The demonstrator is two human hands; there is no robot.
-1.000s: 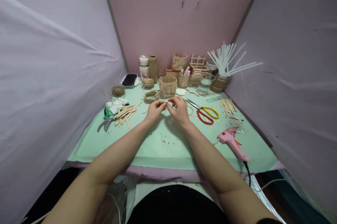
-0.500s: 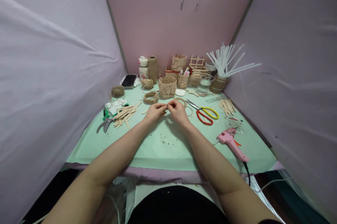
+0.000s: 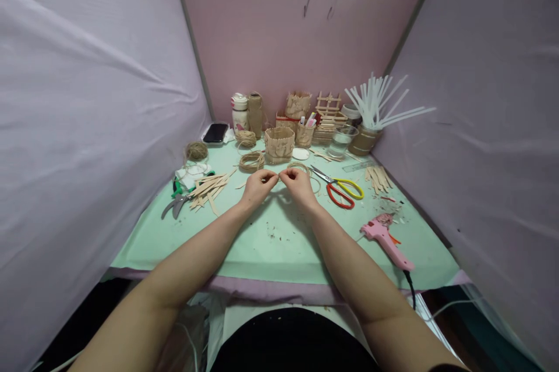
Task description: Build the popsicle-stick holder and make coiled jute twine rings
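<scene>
A: From the head camera, how are the hands?
B: Left hand [image 3: 257, 187] and right hand [image 3: 299, 187] nearly meet, each thumb and forefinger pinched together. Whether a strand is between, I can't tell.
A: And the twine?
B: Loose twine [image 3: 299, 164] lies at two o'clock, a coil [image 3: 252, 167] at ten; tan pot [image 3: 279, 146] twelve, scissors [image 3: 332, 179] three, glue gun [image 3: 385, 238] four.

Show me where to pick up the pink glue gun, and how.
Probably by its handle, from above and the near side. The glue gun lies flat, the handle slanting toward the near right, with the orange trigger jutting from its right side and the black cord leaving its lower end.
</scene>
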